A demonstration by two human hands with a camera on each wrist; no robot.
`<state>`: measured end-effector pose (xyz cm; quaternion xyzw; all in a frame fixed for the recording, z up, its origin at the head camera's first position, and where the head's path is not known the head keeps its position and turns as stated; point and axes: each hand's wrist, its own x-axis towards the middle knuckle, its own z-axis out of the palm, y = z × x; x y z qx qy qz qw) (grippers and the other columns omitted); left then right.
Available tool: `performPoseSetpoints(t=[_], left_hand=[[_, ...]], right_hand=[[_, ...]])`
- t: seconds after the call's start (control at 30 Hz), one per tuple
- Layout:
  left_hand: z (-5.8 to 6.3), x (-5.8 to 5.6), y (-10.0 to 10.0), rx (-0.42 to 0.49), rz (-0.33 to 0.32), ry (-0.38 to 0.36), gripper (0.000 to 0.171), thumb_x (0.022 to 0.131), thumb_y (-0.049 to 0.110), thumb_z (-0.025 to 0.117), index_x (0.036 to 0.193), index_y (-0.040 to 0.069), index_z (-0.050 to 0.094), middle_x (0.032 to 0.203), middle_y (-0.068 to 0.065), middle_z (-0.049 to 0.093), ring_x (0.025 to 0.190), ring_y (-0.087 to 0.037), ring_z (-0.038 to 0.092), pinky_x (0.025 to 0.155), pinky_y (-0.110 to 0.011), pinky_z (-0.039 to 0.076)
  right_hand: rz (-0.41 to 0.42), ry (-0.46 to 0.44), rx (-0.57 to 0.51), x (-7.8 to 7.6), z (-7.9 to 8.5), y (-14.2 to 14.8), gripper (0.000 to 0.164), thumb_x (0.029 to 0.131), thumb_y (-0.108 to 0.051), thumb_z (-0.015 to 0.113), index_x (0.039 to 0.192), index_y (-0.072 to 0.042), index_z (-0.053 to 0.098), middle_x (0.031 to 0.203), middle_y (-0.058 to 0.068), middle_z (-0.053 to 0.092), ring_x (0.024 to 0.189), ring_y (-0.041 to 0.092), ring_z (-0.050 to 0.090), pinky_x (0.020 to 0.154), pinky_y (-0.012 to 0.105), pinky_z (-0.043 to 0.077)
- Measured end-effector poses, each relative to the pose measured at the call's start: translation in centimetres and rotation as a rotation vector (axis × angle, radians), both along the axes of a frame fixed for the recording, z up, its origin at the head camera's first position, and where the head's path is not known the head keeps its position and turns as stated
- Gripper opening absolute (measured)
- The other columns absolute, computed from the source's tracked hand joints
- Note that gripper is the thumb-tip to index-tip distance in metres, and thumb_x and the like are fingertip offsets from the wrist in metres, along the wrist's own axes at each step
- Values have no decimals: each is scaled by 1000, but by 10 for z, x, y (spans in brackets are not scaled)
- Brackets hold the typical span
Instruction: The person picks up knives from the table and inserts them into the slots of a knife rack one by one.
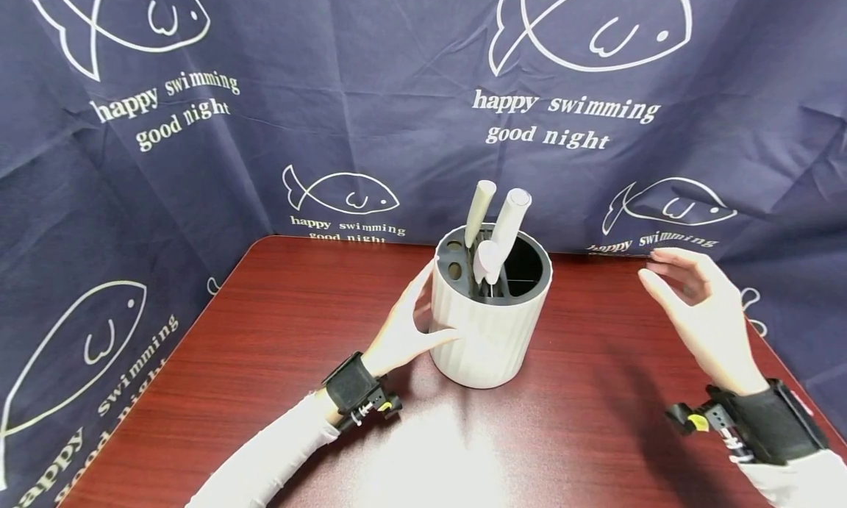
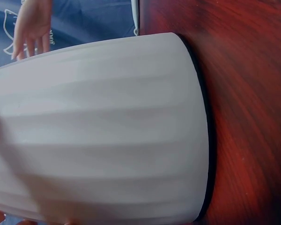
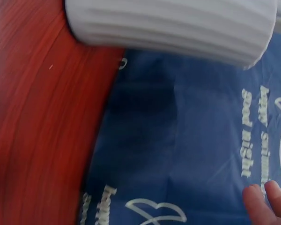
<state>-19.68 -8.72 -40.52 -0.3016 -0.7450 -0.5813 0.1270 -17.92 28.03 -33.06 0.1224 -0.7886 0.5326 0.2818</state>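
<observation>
A white ribbed knife holder (image 1: 486,346) with a dark slotted top stands upright on the table. Thumb in front and fingers along its left side, my left hand (image 1: 402,333) grips the holder. Three pale handles rise from the slots: a slim one (image 1: 480,212), a thicker one (image 1: 511,225) and a short one (image 1: 486,261) in front; their lower parts are hidden inside. Off to the right, my right hand (image 1: 708,313) is raised in the air, fingers loosely bent and holding nothing. The left wrist view is filled by the holder's ribbed wall (image 2: 107,126).
The reddish-brown wooden table (image 1: 265,331) reaches back to a dark blue cloth (image 1: 397,111) printed with white fish and lettering. More of this cloth hangs on the left and right. A round hole and a larger compartment (image 1: 525,269) show in the holder's top.
</observation>
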Motion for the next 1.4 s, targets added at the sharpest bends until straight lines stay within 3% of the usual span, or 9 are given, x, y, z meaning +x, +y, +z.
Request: performPoseSetpoints(t=[0.3,0.53,0.77,1.13,1.4], left_hand=[[0,1,1,3,7,-1,107,71,-2,84,155,13,20,157,-9,29,137,-30,38,109,-45,41],[0,0,3,28,-6,-10,107,69,-8,83,154,8,20,155,-12,30,139,-29,36,109,-46,40],[2,0,5,34,-5,-37,106,68,-14,80,153,1,20,155,-18,29,138,-34,35,109,-50,38],[2,-1,2,37,-29,0,106,71,-4,83,155,14,20,158,-3,26,142,-22,31,112,-43,37],[2,0,2,52,-42,-14,106,72,-7,81,155,14,20,158,-4,25,142,-23,29,112,-43,37]], right_hand=[[-96,-53,23,4,-15,38,41,87,2,67,124,-14,62,107,-22,64,97,-10,60,81,2,43],[-134,-57,51,6,-22,61,42,86,3,68,126,-11,61,109,-19,63,97,-11,60,83,1,43],[-187,-95,90,9,-31,82,40,86,-2,70,123,-15,62,106,-27,59,95,-15,56,79,-2,39],[-240,-153,146,13,-54,110,48,86,-7,70,122,-36,58,108,-37,51,91,-23,49,77,-6,33],[-262,-224,236,20,-73,127,49,87,-14,71,123,-42,53,95,-45,42,86,-27,43,71,-6,32]])
